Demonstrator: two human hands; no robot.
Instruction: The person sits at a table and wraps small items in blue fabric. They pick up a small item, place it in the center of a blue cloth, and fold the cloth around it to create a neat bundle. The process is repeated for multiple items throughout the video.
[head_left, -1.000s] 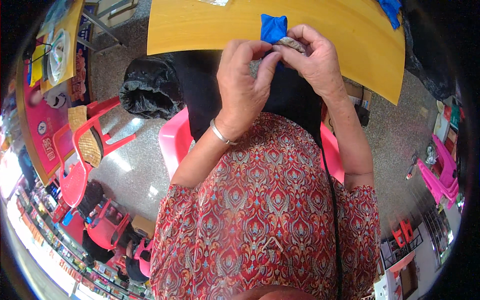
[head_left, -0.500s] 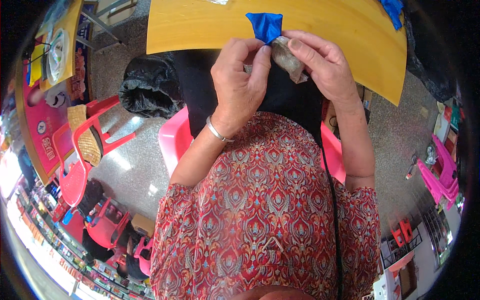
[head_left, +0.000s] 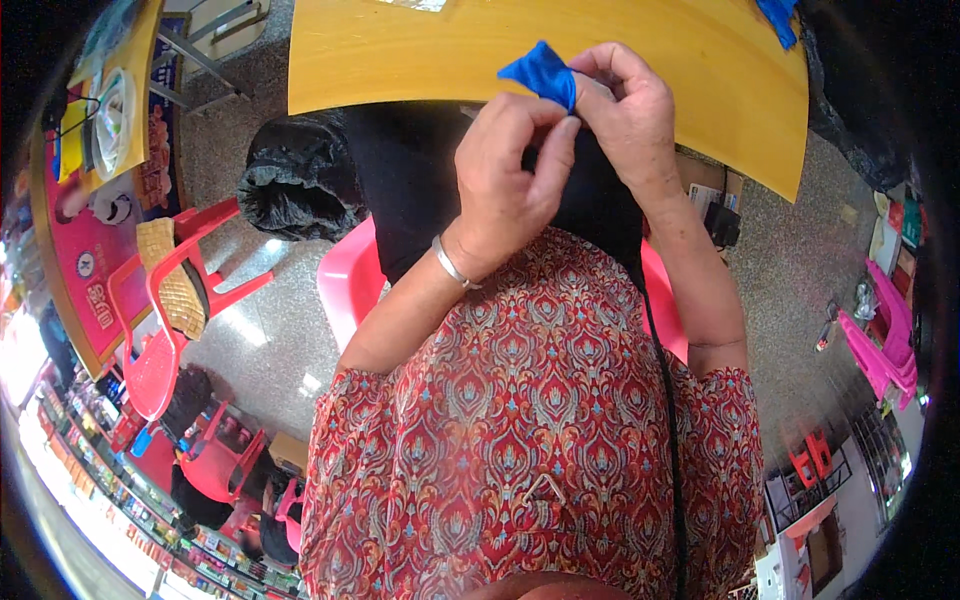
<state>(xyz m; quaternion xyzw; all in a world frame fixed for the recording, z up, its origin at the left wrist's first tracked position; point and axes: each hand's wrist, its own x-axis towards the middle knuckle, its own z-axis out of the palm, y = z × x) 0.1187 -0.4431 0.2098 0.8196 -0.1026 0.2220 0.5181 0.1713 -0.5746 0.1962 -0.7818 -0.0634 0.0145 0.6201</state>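
Observation:
A small piece of shiny blue cloth [head_left: 543, 74] is held up at the near edge of the yellow table [head_left: 400, 60]. Its lower end narrows to a point, where my left hand [head_left: 508, 165] pinches it between thumb and forefinger. My right hand [head_left: 632, 120] has its fingers closed at the cloth's right side, with the thumb against the fabric. What else may lie inside the right hand's fingers is hidden. A silver bangle [head_left: 452, 265] sits on my left wrist.
More blue cloth [head_left: 778, 20] lies at the table's far right, beside black plastic [head_left: 850, 110]. A clear plastic piece [head_left: 418, 4] is at the far edge. Black cloth [head_left: 400, 180] covers my lap. A red chair [head_left: 165, 320] stands left, pink chairs [head_left: 880, 335] right.
The blue cloth has turned and tilted to the left. My left hand has shifted right and slightly down. The greyish, clear-wrapped lump by my right fingers is no longer visible.

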